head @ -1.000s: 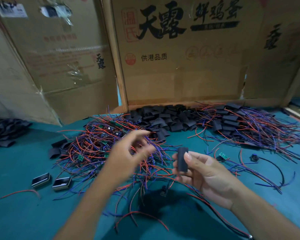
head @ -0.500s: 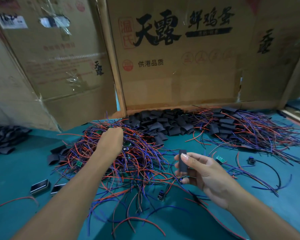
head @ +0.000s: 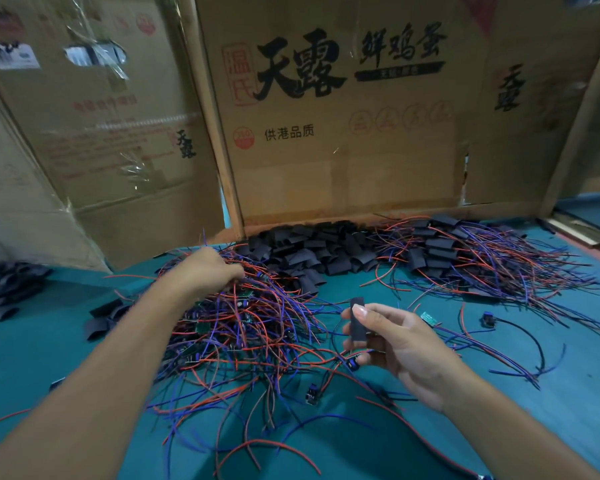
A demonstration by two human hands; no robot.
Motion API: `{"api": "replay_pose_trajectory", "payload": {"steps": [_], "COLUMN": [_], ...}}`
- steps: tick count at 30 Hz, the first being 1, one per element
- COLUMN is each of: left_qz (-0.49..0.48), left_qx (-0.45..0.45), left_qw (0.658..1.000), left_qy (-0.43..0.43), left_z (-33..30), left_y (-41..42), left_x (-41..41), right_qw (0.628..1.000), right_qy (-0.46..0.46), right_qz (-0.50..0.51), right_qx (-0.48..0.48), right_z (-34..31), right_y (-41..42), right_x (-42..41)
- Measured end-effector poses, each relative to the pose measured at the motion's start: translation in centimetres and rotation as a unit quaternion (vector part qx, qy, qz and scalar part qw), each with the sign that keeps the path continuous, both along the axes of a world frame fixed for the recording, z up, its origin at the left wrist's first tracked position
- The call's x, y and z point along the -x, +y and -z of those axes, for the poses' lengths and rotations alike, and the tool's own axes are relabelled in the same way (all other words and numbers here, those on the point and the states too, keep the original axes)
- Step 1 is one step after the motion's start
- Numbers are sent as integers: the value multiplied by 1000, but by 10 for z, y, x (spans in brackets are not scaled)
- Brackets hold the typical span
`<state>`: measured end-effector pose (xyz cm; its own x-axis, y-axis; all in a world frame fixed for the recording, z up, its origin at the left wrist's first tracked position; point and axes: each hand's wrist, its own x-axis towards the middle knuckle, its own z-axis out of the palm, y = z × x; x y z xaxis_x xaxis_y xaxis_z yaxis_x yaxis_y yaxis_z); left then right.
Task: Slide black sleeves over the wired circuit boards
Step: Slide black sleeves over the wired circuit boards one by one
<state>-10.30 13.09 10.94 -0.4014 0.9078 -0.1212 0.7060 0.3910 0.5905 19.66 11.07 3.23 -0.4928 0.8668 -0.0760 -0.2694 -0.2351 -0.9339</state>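
Reached farther into the wired boards [head: 243,327], the left hand [head: 212,268] is curled, contents hidden; beside it, the right hand [head: 406,344] pinches an upright sleeve [head: 358,319].

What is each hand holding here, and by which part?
The right hand pinches a black sleeve on its flat faces, near mid-length. The left hand reaches into the pile of wired boards; its fingers are hidden, so its hold cannot be told.

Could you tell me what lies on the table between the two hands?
In the head view, red and blue wires with small green circuit boards lie between the left hand and the right hand, which pinches a black sleeve.
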Motion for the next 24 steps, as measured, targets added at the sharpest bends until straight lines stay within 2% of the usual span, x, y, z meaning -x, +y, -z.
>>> {"api": "replay_pose_trajectory", "payload": {"steps": [1,2,4,5,7,10,14,18,21,22,24], "left_qz": [-13,-20,4,31,93,128,115,68,48,45,52], "left_qx": [-19,-40,-83,-98,-111,-144,-219,-275,-305,-312,-319], "left_qw": [994,975,899,858,797,749,717,715,712,710,703], "left_qy": [-103,-218,-430,-503,-586,-634,-652,-640,-630,-629,-634], "left_z": [-8,-14,-18,-16,-3,22,48,59,61,61,62], "left_y": [-5,-12,-27,-35,-49,-62,-66,-67,-68,-68,-69], "left_x": [-1,-3,-12,-18,-31,-51,-68,-71,-75,-76,-79], "right_qw": [1000,1000,1000,1000,1000,999,994,973,963,952,902], "right_qy": [0,0,3,6,9,-2,-22,-105,-91,-107,-187], "right_qz": [0,0,3,7,19,51,94,118,71,46,5], "right_qx": [1,3,3,1,-2,-11,-43,-168,-245,-284,-389], "right_z": [0,0,-1,-3,-4,-8,-11,-13,-18,-18,-15], "right_y": [0,0,0,1,3,8,12,13,7,4,-3], "right_x": [0,0,0,-1,-3,-9,-17,-23,-21,-20,-16]}}
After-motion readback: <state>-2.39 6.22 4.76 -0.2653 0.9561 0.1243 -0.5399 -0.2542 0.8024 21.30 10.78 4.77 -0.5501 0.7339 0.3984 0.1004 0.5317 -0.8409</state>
